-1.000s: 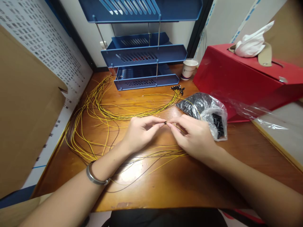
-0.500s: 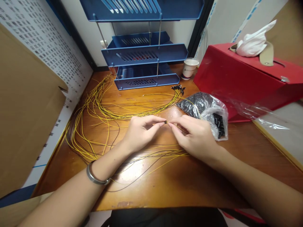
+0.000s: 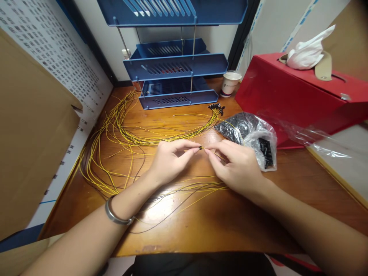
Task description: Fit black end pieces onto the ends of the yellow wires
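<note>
Between the thumb and forefinger of my left hand (image 3: pixel 172 159) is a small black connector (image 3: pixel 200 148). My right hand (image 3: pixel 237 163) pinches a thin yellow wire (image 3: pixel 203 148) just to the right of it, and the wire reaches the connector. Whether its tip is seated inside is too small to tell. Loose yellow and dark wires (image 3: pixel 184 188) lie under and in front of my hands. Behind them curves a long bundle of yellow and dark wires (image 3: pixel 123 132), with several black connectors (image 3: pixel 217 108) at its right end.
Beside my right hand lies a clear plastic bag (image 3: pixel 250 128) of black pieces. A blue tray rack (image 3: pixel 176 67) and a paper cup (image 3: pixel 230 83) stand at the back. A red box (image 3: pixel 270 99) with tissue on top is at right, cardboard (image 3: pixel 34 134) at left.
The connector has shifted very slightly left, and a little more yellow wire shows between my fingertips. Both hands keep their pinch in nearly the same place.
</note>
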Demonstrator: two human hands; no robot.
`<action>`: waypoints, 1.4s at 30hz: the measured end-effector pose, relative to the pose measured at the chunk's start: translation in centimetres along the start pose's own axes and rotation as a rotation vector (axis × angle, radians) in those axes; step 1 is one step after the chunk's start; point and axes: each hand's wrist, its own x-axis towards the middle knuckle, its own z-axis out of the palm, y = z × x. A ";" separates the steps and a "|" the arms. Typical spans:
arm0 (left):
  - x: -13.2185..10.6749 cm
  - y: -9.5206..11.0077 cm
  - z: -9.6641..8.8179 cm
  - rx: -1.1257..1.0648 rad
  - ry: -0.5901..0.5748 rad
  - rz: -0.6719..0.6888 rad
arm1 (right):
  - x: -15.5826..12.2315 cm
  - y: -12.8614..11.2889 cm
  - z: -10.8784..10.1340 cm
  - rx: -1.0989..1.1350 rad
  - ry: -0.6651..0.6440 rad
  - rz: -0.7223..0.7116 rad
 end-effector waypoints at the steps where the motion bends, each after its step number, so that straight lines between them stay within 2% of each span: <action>1: 0.0 0.0 0.0 0.003 -0.009 0.008 | 0.0 0.0 0.0 0.000 -0.003 -0.006; 5: -0.1 0.1 -0.1 0.016 -0.034 0.038 | 0.0 -0.1 0.0 -0.004 -0.022 -0.013; 12: 0.1 0.0 0.0 0.032 0.017 0.003 | 0.0 0.0 0.1 -0.004 -0.012 -0.002; 21: 0.1 -0.2 0.0 0.066 -0.076 0.011 | -0.1 0.1 0.1 -0.018 -0.014 -0.001; 29: 0.0 -0.2 -0.1 0.065 -0.089 0.048 | -0.1 0.1 0.3 -0.001 -0.034 -0.012; 37: 0.1 -0.3 0.1 0.039 -0.024 -0.017 | -0.1 0.2 0.4 0.000 -0.016 0.021; 42: 0.1 -0.2 0.1 0.031 -0.031 -0.021 | -0.1 0.3 0.3 -0.012 -0.017 0.026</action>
